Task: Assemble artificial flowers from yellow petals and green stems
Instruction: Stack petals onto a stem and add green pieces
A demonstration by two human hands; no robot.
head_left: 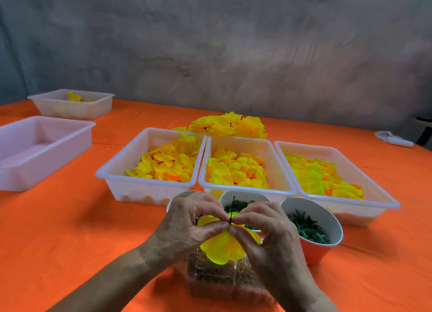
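Between both hands' fingers (pixel 221 227), stem (pixel 232 214) stands upright through petals (pixel 224 248).

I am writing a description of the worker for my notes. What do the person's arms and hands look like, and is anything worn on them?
Both forearms are bare as far as the picture shows; no sleeves are in view. The left hand and the right hand wear no gloves. No rings, watch or bracelet can be seen. The nails look short and unpainted.

Yellow petals (pixel 224 246), dark green stem (pixel 231 218), orange tablecloth (pixel 70 230)
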